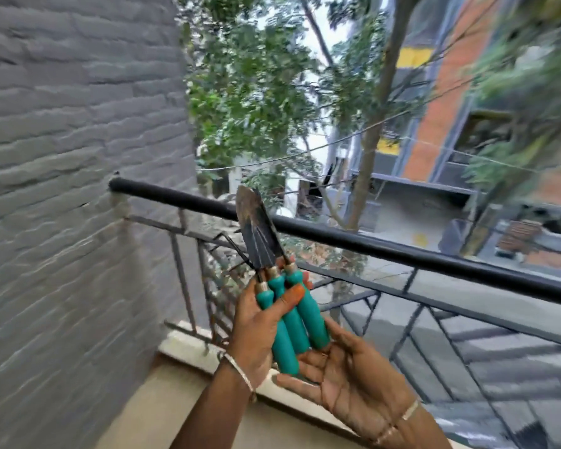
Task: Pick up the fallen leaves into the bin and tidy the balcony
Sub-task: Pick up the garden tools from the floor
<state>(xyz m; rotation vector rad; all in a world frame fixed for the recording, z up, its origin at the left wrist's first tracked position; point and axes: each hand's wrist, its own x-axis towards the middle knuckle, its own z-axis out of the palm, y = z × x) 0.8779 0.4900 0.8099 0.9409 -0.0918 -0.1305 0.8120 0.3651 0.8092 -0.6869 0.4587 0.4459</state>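
Lower centre of the frame, and there they were: three tools (289, 315) bunched together, teal handles side by side, brassy collars at the necks, heads pointing up. The front one was a trowel, its dark blade (256, 234) scratched and worn pale at the tip. Thin black prongs of a second tool poked out on the left; the third head was mostly hidden behind the blade.

The left hand (256, 332) came up from the bottom edge and gripped the bundle, fingers wrapped behind the handles, the thumb (292, 294) pressed across the front, a bangle (240, 374) at the wrist. The right hand (347, 374) reached in from the lower right, palm up, fingers straight and loosely spread, the handle ends resting on them. No curl there, just a flat support.

Below the hands ran a pale floor (143, 409). Behind the tools, a black rail (337, 234) slanted from mid-left down to the right edge over dark bars. A grey brick wall (62, 157) filled the left side. Beyond, a leafy tree (250, 102) at top centre, and a blurred orange and grey building (450, 108) at upper right.
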